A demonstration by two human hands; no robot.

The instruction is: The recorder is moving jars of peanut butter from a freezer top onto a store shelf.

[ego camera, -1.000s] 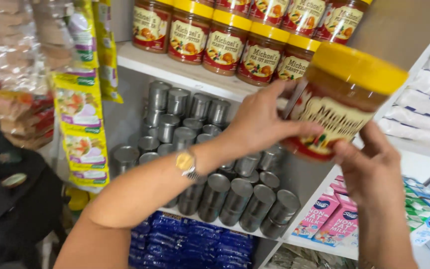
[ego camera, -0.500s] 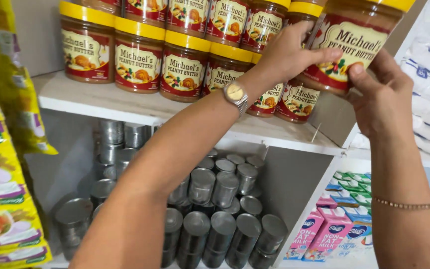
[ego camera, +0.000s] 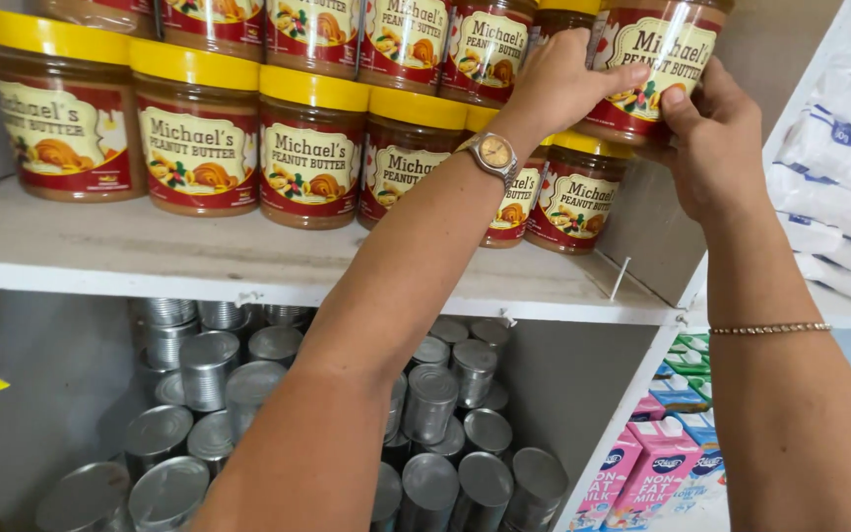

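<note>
Down low, under the white shelf (ego camera: 248, 261), shiny cans (ego camera: 430, 399) lie in a pile. On the shelf, jars with yellow lids (ego camera: 312, 148) already stand in a full row. Above that row's right end, the left hand (ego camera: 558, 84) and right hand (ego camera: 716, 138) both squeeze one more jar (ego camera: 657, 64). It looks nearly put down on top, but not let go.

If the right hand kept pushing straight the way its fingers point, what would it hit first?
The right hand already holds the raised jar, fingers pointing up and left. Past it, probably the neighbouring upper-row jars, though depth is hard to judge.
</note>
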